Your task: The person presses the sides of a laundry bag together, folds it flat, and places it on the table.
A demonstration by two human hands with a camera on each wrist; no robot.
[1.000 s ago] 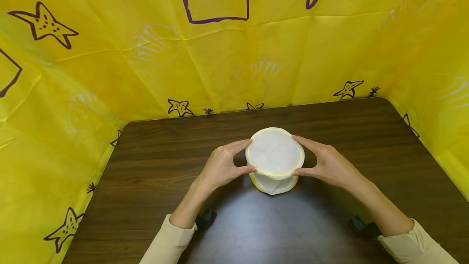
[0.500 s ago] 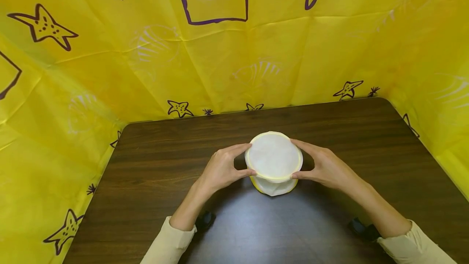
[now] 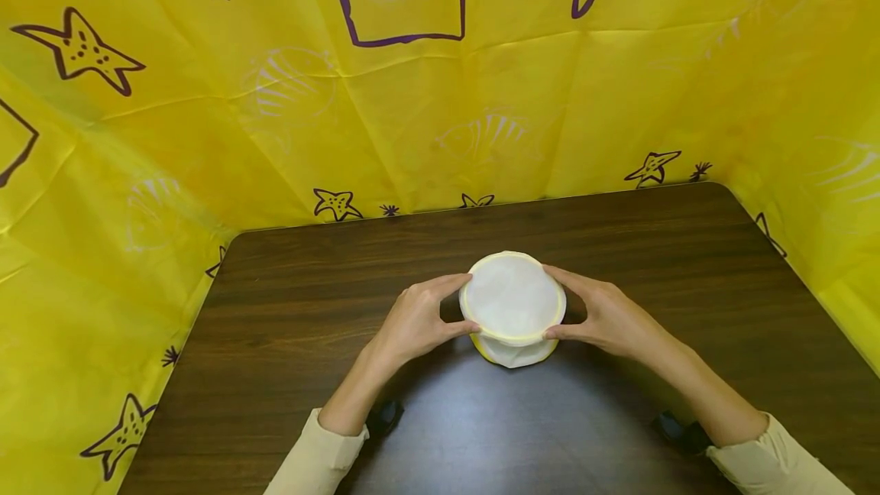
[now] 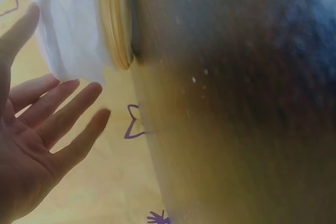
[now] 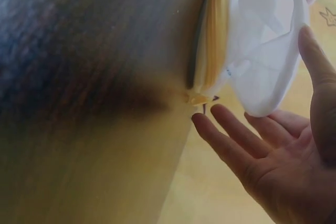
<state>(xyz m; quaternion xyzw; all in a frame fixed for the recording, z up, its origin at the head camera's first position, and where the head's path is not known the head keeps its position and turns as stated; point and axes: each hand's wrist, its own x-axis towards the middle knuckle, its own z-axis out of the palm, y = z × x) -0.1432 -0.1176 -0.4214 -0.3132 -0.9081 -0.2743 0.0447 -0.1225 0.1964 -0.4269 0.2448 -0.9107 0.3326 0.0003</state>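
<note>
A round white disc with a thin yellow ring (image 3: 512, 298) sits above a white, yellow-edged base (image 3: 512, 354) on the table; its exact kind I cannot tell. My left hand (image 3: 417, 315) holds the disc's left rim between thumb and fingers. On the other side my right hand (image 3: 612, 317) grips the right rim the same way. In the left wrist view, thin white sheeting (image 4: 71, 24) hangs between the top and a layered yellow band (image 4: 115, 19). The right wrist view shows that yellow band (image 5: 212, 35) at the table, with the white top (image 5: 268, 72) tilted away from it.
A dark wood-grain table (image 3: 309, 289) lies under both hands. Yellow cloth (image 3: 406, 113) with starfish drawings rises along its back and sides. Dark wrist devices, the left (image 3: 386, 412) and the right (image 3: 681, 430), hang below the forearms.
Both hands have lowered the white disc slightly and drawn it a little nearer. Less of the base shows beneath it now. The hold on its rim is unchanged.
</note>
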